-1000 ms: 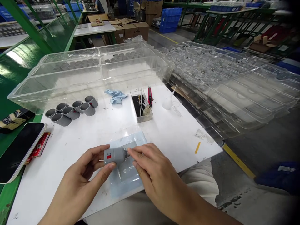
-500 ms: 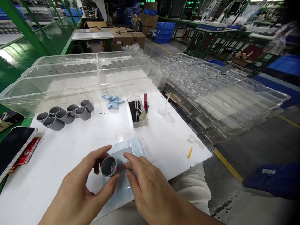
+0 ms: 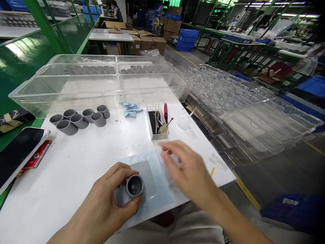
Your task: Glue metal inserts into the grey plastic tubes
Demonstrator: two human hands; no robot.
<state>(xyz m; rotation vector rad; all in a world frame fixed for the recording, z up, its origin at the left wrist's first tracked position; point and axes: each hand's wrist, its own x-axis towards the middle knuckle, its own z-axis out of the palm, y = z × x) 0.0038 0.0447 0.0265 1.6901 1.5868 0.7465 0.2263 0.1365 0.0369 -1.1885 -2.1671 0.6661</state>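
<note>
My left hand [image 3: 111,196] grips a short grey cylinder [image 3: 129,195] between thumb and fingers. Its mouth faces up towards me, and a dark inner floor with small round details shows inside. Beneath it lies a light blue sheet [image 3: 162,189] with a grey square pad [image 3: 147,173] on top. My right hand [image 3: 190,169] is over the right side of the sheet, somewhat blurred, with its fingers stretched apart and nothing visible in them. Beyond its fingertips stands a small clear box [image 3: 159,136] holding thin sticks, tweezers-like tools and a small bottle [image 3: 163,129] with a stick in it.
Several grey cylinders [image 3: 79,121] stand at the left, near a phone [image 3: 22,152] on a red packet [image 3: 38,156]. A blue cloth [image 3: 130,109], a red cutter knife [image 3: 166,113] and a white dropper bottle [image 3: 182,123] lie farther back. Clear trays [image 3: 91,83] line the far edge.
My right hand has left the grey cylinder and moved right and forward, towards the small box. My left hand keeps the cylinder, its mouth now turned more upward. The view has shifted slightly.
</note>
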